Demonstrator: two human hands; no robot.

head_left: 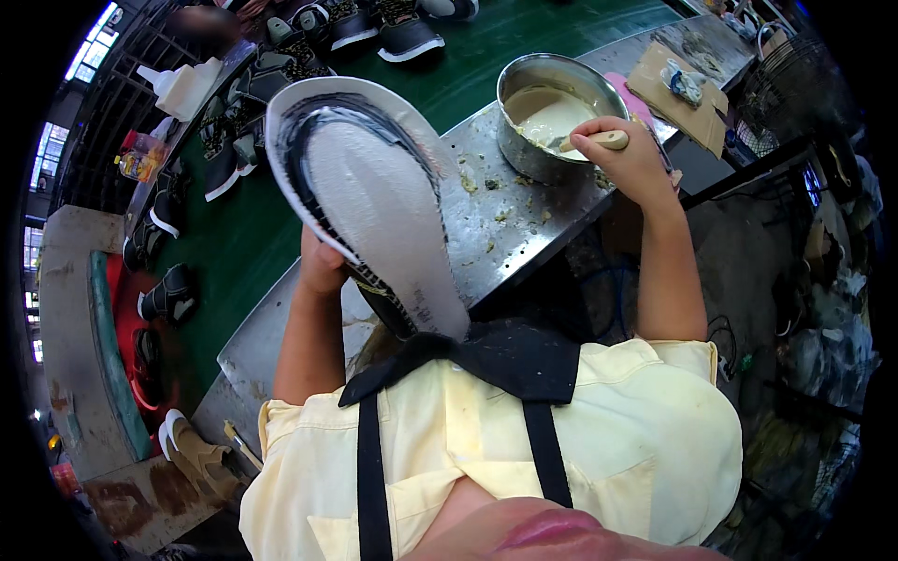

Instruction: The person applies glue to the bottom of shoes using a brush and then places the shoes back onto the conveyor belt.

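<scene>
My left hand (323, 264) grips a shoe (374, 178) from its left side and holds it up with the bottom facing me. The shoe's bottom has a pale rim, a dark band smeared with whitish paste inside it, and a light middle. Most of my left fingers are hidden behind the shoe. My right hand (629, 161) is closed around the wooden handle of a brush (608, 139) over a metal pot (531, 157). Cream-coloured liquid (552, 114) fills part of the pot. The brush's tip points down into the pot, and its bristles cannot be made out.
The pot stands on a metal ledge (496, 234) spotted with dried bits. Beyond runs a green conveyor belt (468, 56) carrying several dark shoes (410, 37). Cardboard (687, 98) with a crumpled rag lies to the right. A white bottle (182, 89) is at the far left.
</scene>
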